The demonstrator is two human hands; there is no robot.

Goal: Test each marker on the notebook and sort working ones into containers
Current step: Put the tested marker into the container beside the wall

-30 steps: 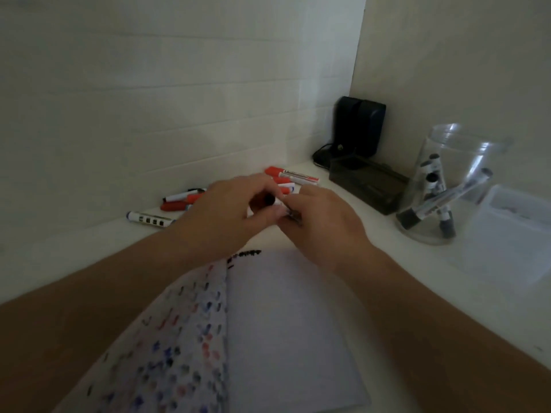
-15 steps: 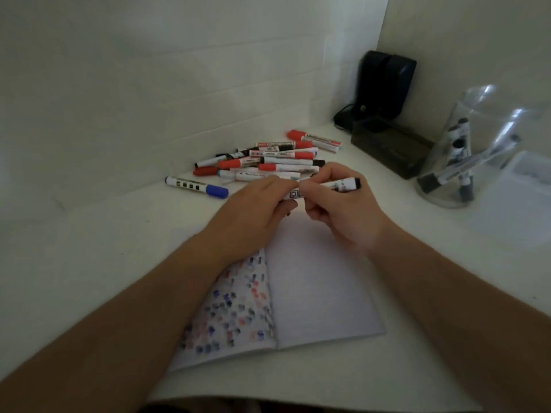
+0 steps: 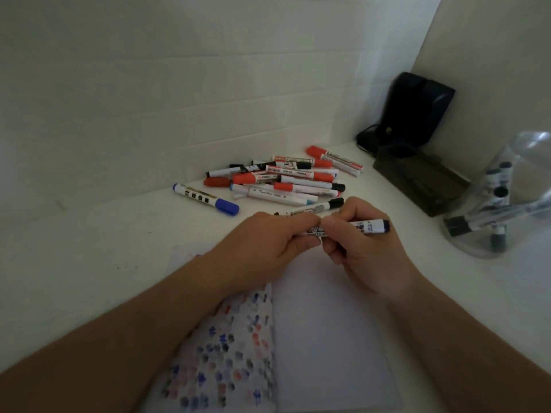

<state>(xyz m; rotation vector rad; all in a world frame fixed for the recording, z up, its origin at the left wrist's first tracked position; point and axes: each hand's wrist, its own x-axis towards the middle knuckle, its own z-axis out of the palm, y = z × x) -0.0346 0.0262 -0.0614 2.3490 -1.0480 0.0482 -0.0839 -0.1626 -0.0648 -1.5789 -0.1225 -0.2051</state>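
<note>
Marker [image 3: 368, 226]: left end hidden under left hand [image 3: 268, 242], cap on/off can't tell; mid barrel covered by right hand [image 3: 357, 251] fingers. Clear jar [image 3: 507, 204] cut off by right edge. Notebook [image 3: 328, 338] far-left corner behind forearm. Pile labels too small to read.

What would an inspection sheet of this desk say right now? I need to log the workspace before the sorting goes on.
Surface: white desk, in a wall corner.
Job's things: open notebook, left page full of test marks, right page blank; held marker; marker pile; blue-capped marker apart from it; clear jar with markers inside.
Clutter: dark tray; black device in the corner.
Grippers: left hand and right hand both grip the held marker.
Cables: dark cable by the device.
Surroundings: pale walls.
</note>
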